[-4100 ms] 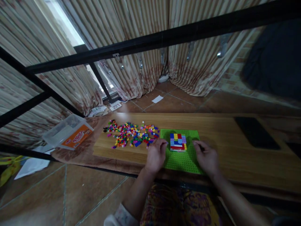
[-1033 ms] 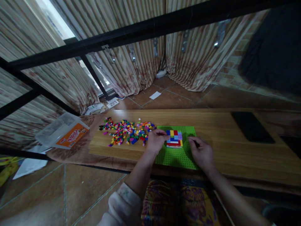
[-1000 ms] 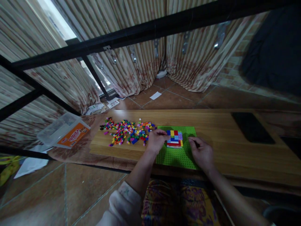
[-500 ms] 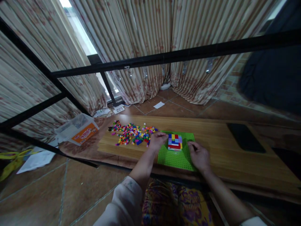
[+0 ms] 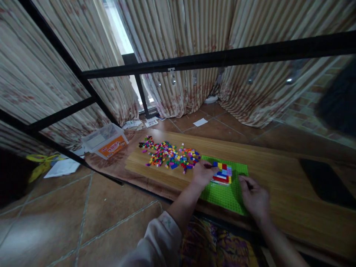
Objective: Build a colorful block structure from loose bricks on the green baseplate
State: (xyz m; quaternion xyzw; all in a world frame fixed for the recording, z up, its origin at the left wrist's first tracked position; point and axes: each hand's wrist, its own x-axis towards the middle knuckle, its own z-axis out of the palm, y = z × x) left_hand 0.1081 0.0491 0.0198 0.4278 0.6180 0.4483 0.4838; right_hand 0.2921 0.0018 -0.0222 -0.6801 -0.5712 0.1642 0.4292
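A small block build [image 5: 222, 172] of red, blue, yellow, white and purple toy bricks stands on a green studded baseplate [image 5: 222, 200]. My left hand [image 5: 203, 172] is closed in a pinch, its fingertips at the build's left side. Whatever is between those fingers is too small to make out. To the right of the build, apart from it, my right hand [image 5: 255, 194] is over the baseplate's edge with thumb and fingers curled together. Its grip, too, hides whether it holds anything. Loose toy bricks [image 5: 167, 152] lie scattered left of the baseplate.
The wooden board [image 5: 272, 163] carries the baseplate and bricks, with a dark flat object [image 5: 328, 181] at its right. A clear plastic box [image 5: 107, 141] with an orange label stands at the left. Black metal bars [image 5: 194, 62] cross in front of striped curtains [image 5: 178, 29].
My left hand has moved right, from beside the build to its left side. My right hand stays curled to the right of it. The whole view has shifted and tilted slightly.
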